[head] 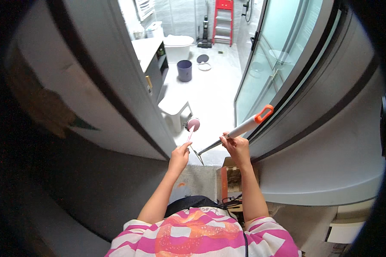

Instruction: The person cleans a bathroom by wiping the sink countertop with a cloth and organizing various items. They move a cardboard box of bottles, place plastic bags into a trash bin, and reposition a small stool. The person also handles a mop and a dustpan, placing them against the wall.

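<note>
My left hand (179, 157) grips the thin handle of a pink round-headed brush (193, 124), whose head points away from me towards the bathroom floor. My right hand (237, 147) is closed around a long-handled tool with a white grip (244, 127) and an orange hanging loop (264, 114) at its end. This tool's grey pole slants down and left to a thin, narrow head (198, 157) low in the doorway, near my left hand. The two hands are apart. What the tool's head is exactly, I cannot tell.
A white plastic stool (173, 106) stands left, inside the doorway. Beyond are a purple bin (184, 71), a toilet (177, 48), a vanity (144, 51), an upright vacuum (205, 32) and a red stepladder (223, 22). A glass door (263, 67) is at right; a cardboard box (223, 180) lies near me.
</note>
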The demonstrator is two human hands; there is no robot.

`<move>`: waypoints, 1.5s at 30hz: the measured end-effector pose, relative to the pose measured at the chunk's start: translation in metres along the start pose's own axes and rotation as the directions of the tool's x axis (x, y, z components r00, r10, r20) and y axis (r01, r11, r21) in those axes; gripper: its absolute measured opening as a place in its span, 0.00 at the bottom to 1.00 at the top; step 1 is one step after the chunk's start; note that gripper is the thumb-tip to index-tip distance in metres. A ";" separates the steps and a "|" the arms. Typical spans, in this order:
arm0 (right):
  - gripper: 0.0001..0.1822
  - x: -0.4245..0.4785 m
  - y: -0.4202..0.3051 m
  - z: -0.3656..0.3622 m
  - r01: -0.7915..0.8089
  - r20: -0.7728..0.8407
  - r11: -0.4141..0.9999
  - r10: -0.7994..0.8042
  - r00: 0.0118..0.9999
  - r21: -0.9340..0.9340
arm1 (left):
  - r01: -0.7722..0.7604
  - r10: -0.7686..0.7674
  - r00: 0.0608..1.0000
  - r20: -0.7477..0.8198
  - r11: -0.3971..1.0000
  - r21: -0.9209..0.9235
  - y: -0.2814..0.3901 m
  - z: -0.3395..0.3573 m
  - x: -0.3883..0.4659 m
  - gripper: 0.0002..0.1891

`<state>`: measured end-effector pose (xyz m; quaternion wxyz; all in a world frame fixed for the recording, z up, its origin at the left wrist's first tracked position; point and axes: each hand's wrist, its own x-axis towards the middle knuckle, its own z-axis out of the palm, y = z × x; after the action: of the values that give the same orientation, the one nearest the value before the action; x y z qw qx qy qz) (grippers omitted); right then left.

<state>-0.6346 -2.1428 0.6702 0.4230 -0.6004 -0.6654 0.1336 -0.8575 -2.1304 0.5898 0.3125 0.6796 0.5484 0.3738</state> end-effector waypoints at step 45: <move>0.19 0.787 0.648 0.059 -0.639 -0.593 0.764 0.475 0.650 -0.088 | 0.606 -0.504 0.795 0.338 0.684 -0.406 -0.139 0.325 0.888 0.07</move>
<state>-0.1707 -1.2485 0.5070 0.4362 -0.8443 -0.3109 -0.0146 -0.5466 -1.2377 0.4504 0.6272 0.4106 0.5803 0.3182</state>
